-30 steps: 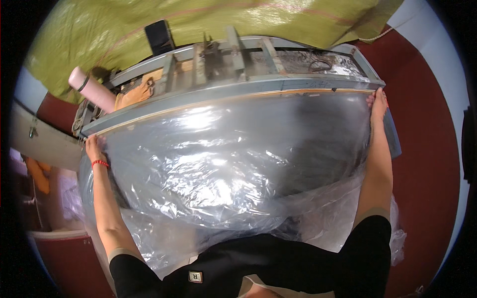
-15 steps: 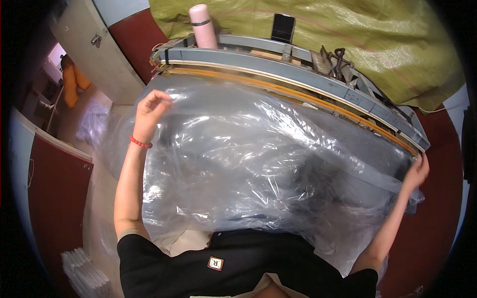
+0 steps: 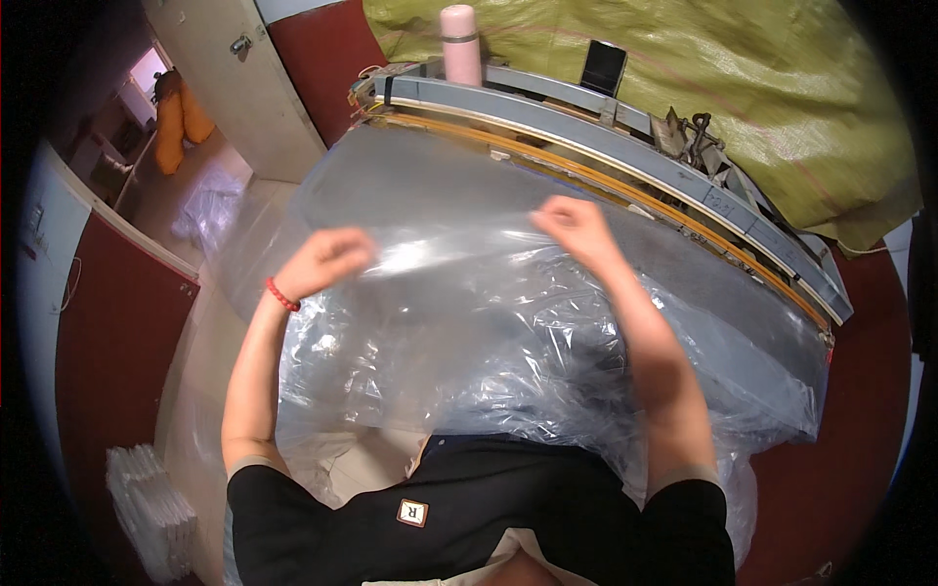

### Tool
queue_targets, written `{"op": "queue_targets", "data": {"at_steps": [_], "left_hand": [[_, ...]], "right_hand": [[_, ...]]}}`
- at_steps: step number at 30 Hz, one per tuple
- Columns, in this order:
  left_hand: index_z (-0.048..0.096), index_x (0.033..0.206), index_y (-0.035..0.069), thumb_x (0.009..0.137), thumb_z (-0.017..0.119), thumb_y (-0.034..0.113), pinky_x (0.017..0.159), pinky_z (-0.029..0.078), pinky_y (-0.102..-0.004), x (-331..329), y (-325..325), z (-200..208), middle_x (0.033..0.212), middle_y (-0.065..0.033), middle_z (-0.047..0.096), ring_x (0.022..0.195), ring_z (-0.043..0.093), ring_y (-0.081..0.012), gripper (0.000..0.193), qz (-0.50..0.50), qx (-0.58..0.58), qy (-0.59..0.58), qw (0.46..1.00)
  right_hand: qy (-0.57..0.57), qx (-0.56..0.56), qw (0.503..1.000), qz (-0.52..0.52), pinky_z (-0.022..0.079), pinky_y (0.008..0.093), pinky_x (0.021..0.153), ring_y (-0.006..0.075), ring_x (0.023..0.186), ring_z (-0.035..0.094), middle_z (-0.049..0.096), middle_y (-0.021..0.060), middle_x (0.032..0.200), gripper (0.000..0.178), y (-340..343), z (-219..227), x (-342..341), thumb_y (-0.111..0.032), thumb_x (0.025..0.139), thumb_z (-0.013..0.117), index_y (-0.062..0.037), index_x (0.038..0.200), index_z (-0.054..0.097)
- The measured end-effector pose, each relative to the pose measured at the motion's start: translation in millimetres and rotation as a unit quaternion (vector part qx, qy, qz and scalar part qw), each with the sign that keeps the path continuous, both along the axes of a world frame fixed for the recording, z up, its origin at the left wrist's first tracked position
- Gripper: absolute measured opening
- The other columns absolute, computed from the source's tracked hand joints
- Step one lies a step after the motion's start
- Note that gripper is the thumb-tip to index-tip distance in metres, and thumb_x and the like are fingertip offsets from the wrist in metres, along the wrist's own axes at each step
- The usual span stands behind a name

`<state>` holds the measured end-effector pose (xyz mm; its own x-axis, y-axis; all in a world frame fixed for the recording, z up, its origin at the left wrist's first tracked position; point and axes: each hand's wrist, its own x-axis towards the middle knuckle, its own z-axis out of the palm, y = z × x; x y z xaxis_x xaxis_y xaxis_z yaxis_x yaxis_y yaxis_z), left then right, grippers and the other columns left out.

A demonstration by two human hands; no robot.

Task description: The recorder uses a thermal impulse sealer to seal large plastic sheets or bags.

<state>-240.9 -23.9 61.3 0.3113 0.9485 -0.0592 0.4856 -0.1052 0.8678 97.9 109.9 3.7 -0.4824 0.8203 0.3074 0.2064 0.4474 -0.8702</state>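
Note:
A large sheet of clear plastic film (image 3: 469,322) lies crumpled and glossy over the grey table (image 3: 410,166) and hangs down toward my body. My left hand (image 3: 327,262), with a red bead bracelet at the wrist, pinches the film's far edge on the left; its fingertips are blurred. Farther right, my right hand (image 3: 578,230) grips the same edge between thumb and fingers. Between the two hands the edge is drawn into a shiny, nearly straight band. Behind it runs a long grey metal bar (image 3: 547,117) with an orange strip (image 3: 557,151) along its near side.
A pink flask (image 3: 461,47) and a dark phone (image 3: 603,68) stand behind the bar. Metal clamp parts (image 3: 692,137) sit farther right, before a yellow-green woven sheet (image 3: 782,107). Folded clear plastic (image 3: 151,513) is stacked on the floor at lower left, and a door (image 3: 239,88) stands open.
My right hand has left the bar's right end and come in to the middle. My left hand has moved slightly nearer and right. The film's far edge has come toward me, baring more table.

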Motion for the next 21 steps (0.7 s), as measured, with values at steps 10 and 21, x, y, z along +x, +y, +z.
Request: {"op": "queue_targets", "data": {"at_steps": [10, 21], "left_hand": [[0.055, 0.084, 0.004, 0.079, 0.054, 0.011, 0.064, 0.043, -0.0287, 46, -37, -146, 0.075, -0.0062, 0.058, 0.068, 0.054, -0.0150, 0.009, -0.232, -0.108, 0.068, 0.964], [0.058, 0.073, 0.008, 0.068, 0.054, 0.007, 0.064, 0.044, -0.0363, -161, 88, -34, 0.075, -0.0107, 0.055, 0.079, 0.053, -0.0271, 0.007, 0.178, 0.272, 0.484, 0.813]], "right_hand": [[-0.167, -0.002, 0.791, -0.589, 0.041, 0.0234, 0.073, 0.0112, 0.078, 0.053, 0.061, 0.0038, 0.085, 0.023, -158, -21, 476, -0.021, 0.077, 0.058, -0.0016, 0.089, 0.062], [-0.079, -0.013, 0.653, -0.753, 0.043, 0.0268, 0.072, 0.0135, 0.078, 0.054, 0.061, 0.0056, 0.087, 0.033, -315, -34, 684, -0.030, 0.074, 0.062, -0.0026, 0.092, 0.062]]}}
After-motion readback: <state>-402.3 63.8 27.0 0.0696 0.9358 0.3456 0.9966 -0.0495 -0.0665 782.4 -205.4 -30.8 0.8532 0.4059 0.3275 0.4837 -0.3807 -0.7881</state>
